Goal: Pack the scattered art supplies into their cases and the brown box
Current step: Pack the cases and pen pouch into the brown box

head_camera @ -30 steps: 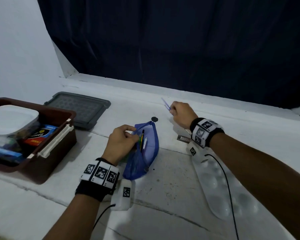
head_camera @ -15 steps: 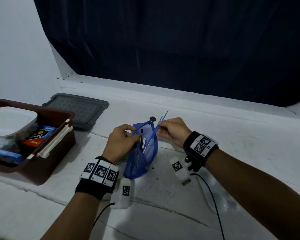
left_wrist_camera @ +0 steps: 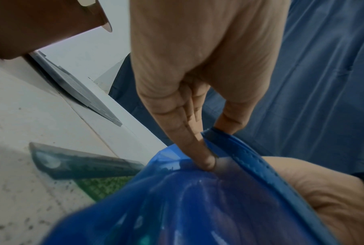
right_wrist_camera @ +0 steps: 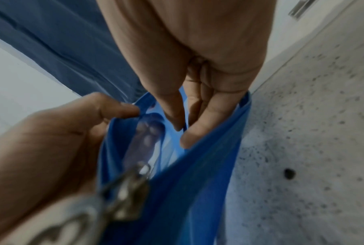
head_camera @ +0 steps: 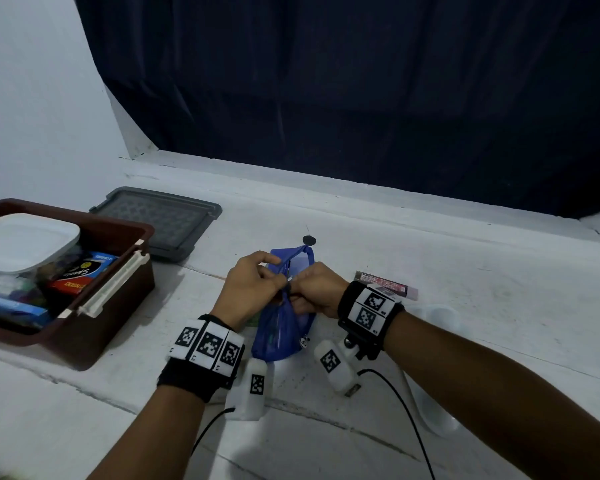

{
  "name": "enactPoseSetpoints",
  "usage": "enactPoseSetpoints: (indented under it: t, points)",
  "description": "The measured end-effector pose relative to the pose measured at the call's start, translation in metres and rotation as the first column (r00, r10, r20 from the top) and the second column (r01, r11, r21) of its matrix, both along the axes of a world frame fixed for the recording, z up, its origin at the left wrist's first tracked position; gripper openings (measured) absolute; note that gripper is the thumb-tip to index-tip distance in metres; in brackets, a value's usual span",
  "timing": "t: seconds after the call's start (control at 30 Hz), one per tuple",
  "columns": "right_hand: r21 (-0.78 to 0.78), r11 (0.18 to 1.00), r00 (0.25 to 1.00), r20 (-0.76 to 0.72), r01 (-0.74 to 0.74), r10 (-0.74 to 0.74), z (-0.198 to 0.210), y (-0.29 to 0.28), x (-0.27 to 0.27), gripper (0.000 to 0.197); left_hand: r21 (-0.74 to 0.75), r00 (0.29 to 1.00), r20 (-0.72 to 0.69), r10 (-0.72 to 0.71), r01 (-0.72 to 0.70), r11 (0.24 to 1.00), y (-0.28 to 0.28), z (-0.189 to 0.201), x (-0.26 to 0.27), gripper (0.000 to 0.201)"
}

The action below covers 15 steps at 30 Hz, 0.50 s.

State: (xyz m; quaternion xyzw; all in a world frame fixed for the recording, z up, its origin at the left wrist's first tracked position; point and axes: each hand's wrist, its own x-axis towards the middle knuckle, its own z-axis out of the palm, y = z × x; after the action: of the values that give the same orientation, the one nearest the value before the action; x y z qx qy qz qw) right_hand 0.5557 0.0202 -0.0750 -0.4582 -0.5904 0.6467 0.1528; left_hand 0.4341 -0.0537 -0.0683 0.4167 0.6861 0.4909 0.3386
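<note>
Fingers: left hand pinches the near-left lip of the blue pouch; right hand pinches the opposite lip; mouth held apart
Pouch: centre of the white table, between both wrists
Done: brown box, left, already holds packets and a tub
Left: zip still open; a ruler under the pouch and a flat packet to its right remain out; grey lid off

only print in sight sits on the red and black packet in the brown box, too small and tilted to read for sure.
</note>
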Motion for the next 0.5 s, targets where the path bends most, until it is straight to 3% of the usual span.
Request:
enactPoseSetpoints:
  t: [0.23,0.43,0.5]
  points:
    - [0.131,0.982,0.987,0.094,-0.139,0.128,0.004,0.008,0.01,0.019,-0.005,0.999,0.036,0.023,-0.023,1.0,-0.003,0.001,-0.002,0.023]
    - [0.339,0.938,0.97,0.242,-0.069,-0.016,0.016,0.04,0.047,0.02,-0.001,0.998,0.06,-0.001,0.001,1.0,-0.004,-0.001,0.0,0.02]
    - [0.396,0.911,0.945,0.328,-0.118,-0.02,0.019,0.052,0.062,0.021,-0.003,0.998,0.063,-0.005,0.005,1.0,-0.004,-0.001,0.0,0.021]
